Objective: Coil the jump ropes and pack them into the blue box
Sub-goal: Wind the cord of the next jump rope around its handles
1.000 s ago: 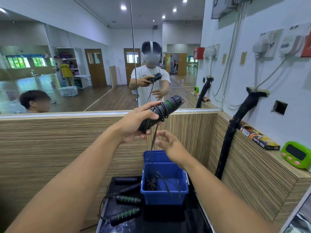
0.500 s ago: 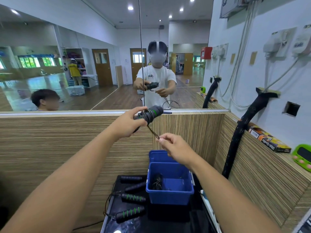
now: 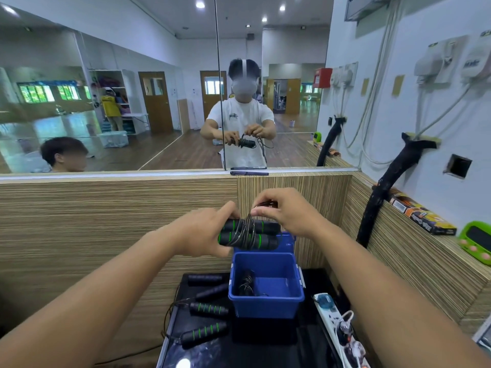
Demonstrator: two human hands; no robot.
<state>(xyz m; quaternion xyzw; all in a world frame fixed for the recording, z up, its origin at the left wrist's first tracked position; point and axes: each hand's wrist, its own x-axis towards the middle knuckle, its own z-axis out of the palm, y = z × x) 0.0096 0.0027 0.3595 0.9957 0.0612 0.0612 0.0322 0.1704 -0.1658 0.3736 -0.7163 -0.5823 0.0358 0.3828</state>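
Centre of the frame: a person's left hand (image 3: 202, 235) grips a pair of black foam jump-rope handles with green rings (image 3: 249, 233), held side by side directly above the open blue plastic box (image 3: 265, 305). The right hand (image 3: 289, 211) pinches the thin black cord (image 3: 248, 221) between curled fingers just above the handles, where several turns already cross them. One coiled rope (image 3: 247, 284) lies inside the box against its left wall. Further loose black handles (image 3: 204, 334) lie on the black surface (image 3: 265, 349) at the box's lower left, and a white power strip (image 3: 337, 322) lies at lower right. The step in hand appears to be the end of the winding. Done well, it calls for steady tension on the cord, each turn laid snug beside the last. The free end should be tucked under a turn so the bundle does not spring apart in the box. A firm left-hand hold should stop the two handles sliding past each other.
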